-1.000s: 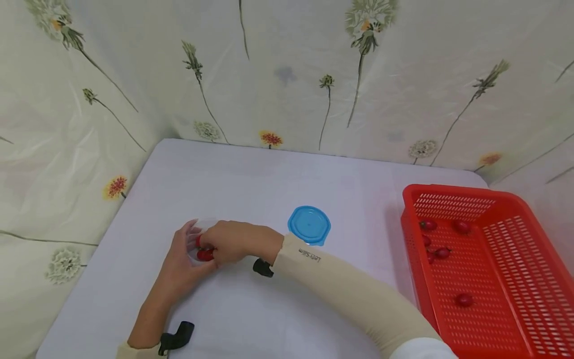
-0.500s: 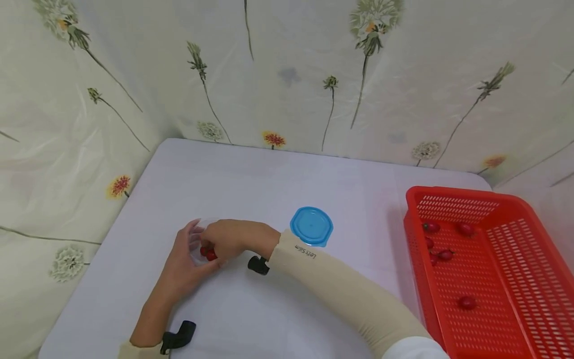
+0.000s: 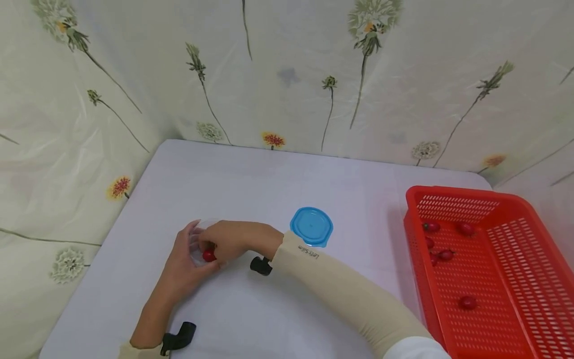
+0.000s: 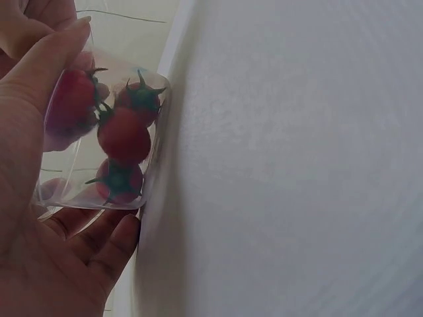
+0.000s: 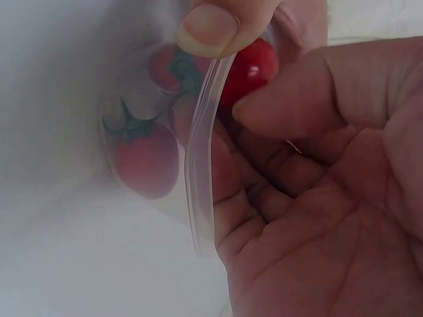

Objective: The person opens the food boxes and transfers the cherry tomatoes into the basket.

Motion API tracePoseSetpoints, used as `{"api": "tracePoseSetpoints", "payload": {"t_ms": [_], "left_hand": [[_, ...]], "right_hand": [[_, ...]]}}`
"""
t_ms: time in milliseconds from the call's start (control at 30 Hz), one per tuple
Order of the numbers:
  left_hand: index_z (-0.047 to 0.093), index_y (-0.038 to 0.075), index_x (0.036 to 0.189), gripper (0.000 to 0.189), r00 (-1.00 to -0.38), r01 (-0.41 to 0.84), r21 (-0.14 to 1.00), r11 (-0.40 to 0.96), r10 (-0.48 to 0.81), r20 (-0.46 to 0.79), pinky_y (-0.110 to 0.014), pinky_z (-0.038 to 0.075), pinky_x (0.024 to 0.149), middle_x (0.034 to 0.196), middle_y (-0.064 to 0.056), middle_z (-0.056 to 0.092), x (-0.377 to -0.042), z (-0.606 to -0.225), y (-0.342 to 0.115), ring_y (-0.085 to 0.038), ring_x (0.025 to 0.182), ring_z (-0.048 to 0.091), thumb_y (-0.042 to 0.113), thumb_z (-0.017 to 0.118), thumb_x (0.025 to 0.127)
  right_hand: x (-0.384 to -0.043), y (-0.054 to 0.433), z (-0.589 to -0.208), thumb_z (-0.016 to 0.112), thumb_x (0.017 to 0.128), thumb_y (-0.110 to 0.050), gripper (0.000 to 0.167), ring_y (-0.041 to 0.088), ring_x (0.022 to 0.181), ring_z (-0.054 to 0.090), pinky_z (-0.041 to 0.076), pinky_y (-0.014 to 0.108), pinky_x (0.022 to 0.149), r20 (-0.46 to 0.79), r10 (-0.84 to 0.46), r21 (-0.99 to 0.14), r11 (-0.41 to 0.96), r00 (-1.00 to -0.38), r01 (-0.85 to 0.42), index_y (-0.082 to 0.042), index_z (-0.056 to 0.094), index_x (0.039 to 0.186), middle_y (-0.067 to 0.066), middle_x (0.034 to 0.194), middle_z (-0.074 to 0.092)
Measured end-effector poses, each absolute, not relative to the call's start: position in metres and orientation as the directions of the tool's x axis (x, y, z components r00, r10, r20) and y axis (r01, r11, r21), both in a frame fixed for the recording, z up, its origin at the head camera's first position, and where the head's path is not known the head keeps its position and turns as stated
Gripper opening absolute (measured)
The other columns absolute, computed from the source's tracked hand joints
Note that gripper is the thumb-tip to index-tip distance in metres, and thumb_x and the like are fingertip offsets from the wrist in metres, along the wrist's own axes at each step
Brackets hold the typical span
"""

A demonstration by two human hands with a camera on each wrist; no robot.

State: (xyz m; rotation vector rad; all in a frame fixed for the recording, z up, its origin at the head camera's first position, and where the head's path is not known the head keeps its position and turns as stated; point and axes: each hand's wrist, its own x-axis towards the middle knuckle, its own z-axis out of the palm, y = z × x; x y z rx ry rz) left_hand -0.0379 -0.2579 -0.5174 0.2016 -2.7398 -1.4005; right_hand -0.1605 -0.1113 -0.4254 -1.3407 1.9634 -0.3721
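My left hand (image 3: 181, 264) holds a clear plastic container (image 5: 201, 172) low over the table, with its thumb at the rim. Several cherry tomatoes (image 4: 124, 135) with green stems show through the container's wall in the left wrist view. The right hand (image 3: 233, 242) reaches in over the rim, its fingers curled inside. At its thumb in the right wrist view is a shiny red cherry tomato (image 5: 254, 69), which it appears to pinch against the hidden fingers. Another tomato (image 5: 147, 160) lies deeper, behind the cloudy plastic.
A blue lid (image 3: 311, 226) lies flat on the white table (image 3: 287, 179), right of the hands. At the right stands a red slotted basket (image 3: 489, 319) with several red tomatoes (image 3: 468, 302) in it. A flower-print sheet (image 3: 287, 114) hangs behind the table.
The right fingers have shifted slightly inside the container. Two red tomatoes showed beside them earlier in the head view; now one does. The left hand, lid and basket have kept their places.
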Motion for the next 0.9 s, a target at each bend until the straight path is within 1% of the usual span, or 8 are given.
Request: {"api": "tracePoseSetpoints", "payload": {"t_ms": [133,200,400,567,767,900], "left_hand": [[0.02,0.016,0.163,0.108,-0.991,-0.082,0.804,0.589,-0.137,-0.001,-0.06,0.042,0.113,0.151,-0.012,0.043,-0.037,-0.517,-0.258,-0.036,0.139,0.048,0.026,0.092,0.083],[0.02,0.016,0.163,0.107,-0.991,-0.082,0.802,0.591,-0.136,-0.001,-0.06,0.042,0.113,0.151,-0.012,0.043,-0.037,-0.518,-0.258,-0.037,0.139,0.048,0.025,0.091,0.083],[0.02,0.016,0.164,0.107,-0.991,-0.085,0.801,0.593,-0.132,-0.007,-0.058,0.044,0.112,0.151,-0.012,0.043,-0.037,-0.518,-0.26,-0.037,0.141,0.047,0.025,0.09,0.084],[0.02,0.017,0.163,0.108,-0.991,-0.087,0.795,0.6,-0.134,-0.007,-0.056,0.046,0.111,0.151,-0.011,0.043,-0.037,-0.517,-0.259,-0.036,0.141,0.047,0.024,0.091,0.083],[0.02,0.015,0.163,0.108,-0.992,-0.078,0.795,0.601,-0.128,-0.001,-0.057,0.047,0.109,0.151,-0.014,0.043,-0.037,-0.516,-0.259,-0.038,0.14,0.048,0.023,0.091,0.083],[0.02,0.015,0.163,0.108,-0.991,-0.088,0.8,0.594,-0.132,-0.011,-0.058,0.046,0.11,0.151,-0.014,0.043,-0.037,-0.515,-0.258,-0.039,0.141,0.046,0.026,0.091,0.083]], "right_hand": [[-0.166,-0.107,-0.426,0.073,0.091,-0.003,0.025,0.011,0.088,0.056,0.048,0.019,0.071,-0.366,-0.916,-0.614,0.369,-0.162,-0.698,-0.012,0.068,0.115,-0.005,0.097,0.062],[-0.167,-0.105,-0.426,0.075,0.091,-0.006,0.028,0.01,0.091,0.057,0.049,0.018,0.074,-0.354,-0.922,-0.611,0.354,-0.155,-0.708,-0.012,0.069,0.117,-0.006,0.099,0.062],[-0.167,-0.101,-0.426,0.075,0.092,-0.008,0.032,0.01,0.096,0.058,0.051,0.017,0.079,-0.323,-0.933,-0.632,0.338,-0.159,-0.697,-0.012,0.07,0.123,-0.007,0.105,0.064],[-0.169,-0.096,-0.429,0.075,0.094,-0.01,0.033,0.009,0.098,0.059,0.051,0.014,0.082,-0.273,-0.951,-0.655,0.296,-0.147,-0.696,-0.011,0.071,0.127,-0.005,0.109,0.065],[-0.17,-0.092,-0.433,0.075,0.095,-0.011,0.031,0.007,0.097,0.059,0.051,0.013,0.082,-0.226,-0.964,-0.683,0.261,-0.143,-0.682,-0.012,0.071,0.126,-0.006,0.108,0.065],[-0.171,-0.086,-0.432,0.074,0.096,-0.011,0.03,0.006,0.097,0.06,0.052,0.013,0.083,-0.198,-0.967,-0.72,0.254,-0.159,-0.646,-0.012,0.07,0.126,-0.007,0.108,0.067]]}}
